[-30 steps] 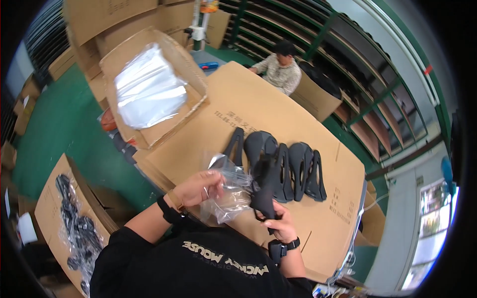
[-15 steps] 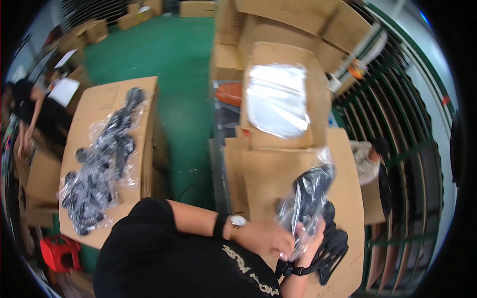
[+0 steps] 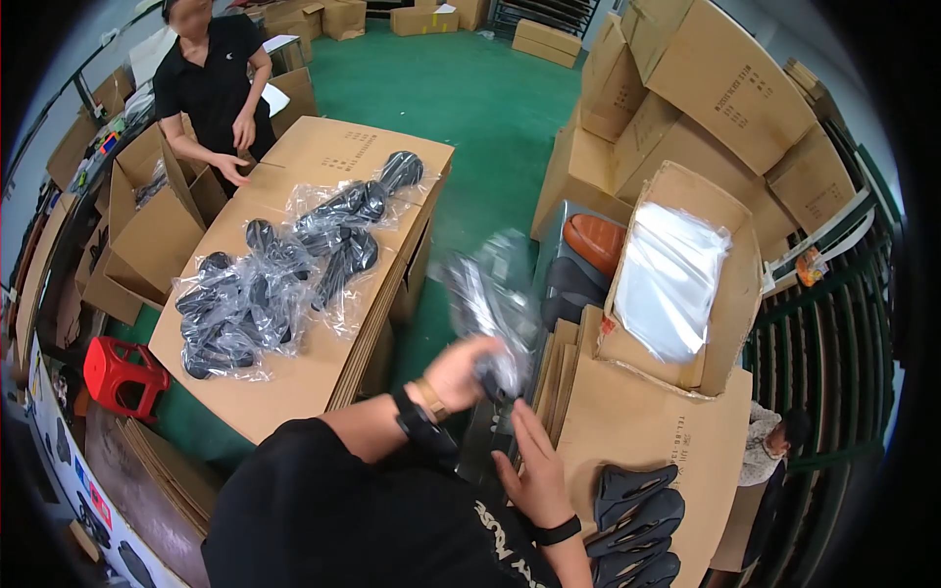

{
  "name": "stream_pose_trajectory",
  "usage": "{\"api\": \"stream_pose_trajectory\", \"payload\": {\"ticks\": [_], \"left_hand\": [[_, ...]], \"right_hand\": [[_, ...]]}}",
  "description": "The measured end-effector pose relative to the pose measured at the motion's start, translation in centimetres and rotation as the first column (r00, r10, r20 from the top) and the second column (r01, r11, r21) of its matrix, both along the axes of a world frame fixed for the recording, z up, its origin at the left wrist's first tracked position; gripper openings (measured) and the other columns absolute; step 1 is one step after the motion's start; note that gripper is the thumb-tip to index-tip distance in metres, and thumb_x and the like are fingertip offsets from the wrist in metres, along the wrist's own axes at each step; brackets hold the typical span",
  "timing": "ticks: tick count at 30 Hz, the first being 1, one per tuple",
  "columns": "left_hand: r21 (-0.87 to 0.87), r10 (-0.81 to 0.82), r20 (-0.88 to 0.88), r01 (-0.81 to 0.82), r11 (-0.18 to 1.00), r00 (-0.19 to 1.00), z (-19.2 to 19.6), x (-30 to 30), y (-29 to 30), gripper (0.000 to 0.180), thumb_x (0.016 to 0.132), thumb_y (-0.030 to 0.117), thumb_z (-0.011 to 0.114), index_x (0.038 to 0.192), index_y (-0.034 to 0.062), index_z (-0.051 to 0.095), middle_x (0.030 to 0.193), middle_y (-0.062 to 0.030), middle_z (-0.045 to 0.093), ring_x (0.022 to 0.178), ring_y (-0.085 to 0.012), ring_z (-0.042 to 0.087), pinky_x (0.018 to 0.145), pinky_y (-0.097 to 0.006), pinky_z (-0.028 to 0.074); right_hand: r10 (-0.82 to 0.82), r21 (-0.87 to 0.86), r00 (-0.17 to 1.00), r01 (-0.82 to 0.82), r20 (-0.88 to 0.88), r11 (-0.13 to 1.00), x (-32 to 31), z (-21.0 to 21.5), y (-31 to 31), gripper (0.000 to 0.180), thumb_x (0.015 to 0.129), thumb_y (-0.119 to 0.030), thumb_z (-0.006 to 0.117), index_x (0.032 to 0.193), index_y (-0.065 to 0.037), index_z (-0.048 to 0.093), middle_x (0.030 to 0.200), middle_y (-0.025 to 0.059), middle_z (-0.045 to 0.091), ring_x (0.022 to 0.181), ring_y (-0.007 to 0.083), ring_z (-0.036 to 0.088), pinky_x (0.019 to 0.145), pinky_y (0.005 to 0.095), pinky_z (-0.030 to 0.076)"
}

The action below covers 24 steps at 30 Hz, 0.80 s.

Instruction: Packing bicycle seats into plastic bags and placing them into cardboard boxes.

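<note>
My left hand (image 3: 459,372) grips a black bicycle saddle wrapped in a clear plastic bag (image 3: 487,294), blurred by motion and raised over the gap between two cardboard tables. My right hand (image 3: 529,463) is just below it, fingers spread, touching the bag's lower end. Several bare black saddles (image 3: 635,524) lie on the cardboard table (image 3: 637,421) at my right. A pile of bagged saddles (image 3: 284,269) lies on the cardboard table (image 3: 294,382) at my left.
An open carton lined with clear plastic (image 3: 676,274) stands on the right, with stacked cartons (image 3: 716,88) behind it. A person in black (image 3: 211,83) stands at the far end of the left table. Another person (image 3: 769,441) sits at right. A red stool (image 3: 123,372) stands on the green floor.
My view has swung left from the right table toward the left table. The bagged saddle has moved with my hands, up and to the left, and is now blurred.
</note>
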<state>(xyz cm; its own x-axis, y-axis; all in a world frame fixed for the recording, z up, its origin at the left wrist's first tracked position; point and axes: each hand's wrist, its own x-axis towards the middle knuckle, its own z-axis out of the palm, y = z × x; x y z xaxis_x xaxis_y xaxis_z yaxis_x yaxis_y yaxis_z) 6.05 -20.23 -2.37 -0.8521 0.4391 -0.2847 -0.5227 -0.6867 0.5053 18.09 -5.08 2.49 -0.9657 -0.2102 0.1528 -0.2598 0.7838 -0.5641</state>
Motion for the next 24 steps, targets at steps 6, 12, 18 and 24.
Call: {"api": "stream_pose_trajectory", "payload": {"ticks": [6,12,18,24], "left_hand": [[-0.852,0.312,-0.297,-0.398,0.339,0.903,-16.8,-15.1,-16.4,0.052,0.068,0.03,0.073,0.101,-0.0079,0.061,0.094,-0.0203,0.066,0.08,-0.0312,0.063,0.073,-0.041,0.049],[-0.708,0.255,-0.224,0.022,-0.706,0.941,-18.1,-21.0,-30.7,0.084,0.069,0.039,0.074,0.136,0.0071,0.034,0.123,-0.0244,0.049,0.111,-0.0422,0.05,0.096,-0.047,0.041],[-0.347,-0.467,-0.804,-0.928,-0.136,0.369,-7.0,-20.3,-8.1,0.042,0.071,0.01,0.068,0.112,0.0045,0.057,0.117,-0.0188,0.054,0.112,-0.0354,0.048,0.097,-0.042,0.038],[-0.531,-0.697,-0.706,-0.554,0.641,-0.128,4.1,-10.5,19.9,0.019,0.086,0.016,0.056,0.1,0.0055,0.063,0.102,-0.0146,0.062,0.096,-0.0328,0.058,0.079,-0.04,0.049]], "right_hand": [[-0.178,-0.097,0.948,0.21,0.265,0.973,4.6,-0.7,3.8,0.028,0.08,0.0,0.064,0.107,0.001,0.063,0.109,0.0157,0.063,0.092,0.0212,0.065,0.078,0.0266,0.052],[-0.362,-0.182,0.923,0.38,0.127,0.907,11.0,-2.1,7.8,0.017,0.081,0.001,0.063,0.098,0.001,0.066,0.093,0.0108,0.066,0.083,0.0159,0.065,0.07,0.0246,0.052],[-0.695,-0.3,0.712,0.688,0.103,0.661,12.7,-1.8,8.7,0.011,0.083,-0.002,0.065,0.093,-0.001,0.068,0.087,0.0077,0.066,0.072,0.0113,0.063,0.062,0.0218,0.049],[-0.843,-0.086,0.532,0.839,-0.076,0.537,15.9,-4.1,12.5,0.02,0.081,-0.001,0.064,0.101,0.0,0.064,0.088,0.0106,0.064,0.072,0.0159,0.063,0.063,0.024,0.05]]}}
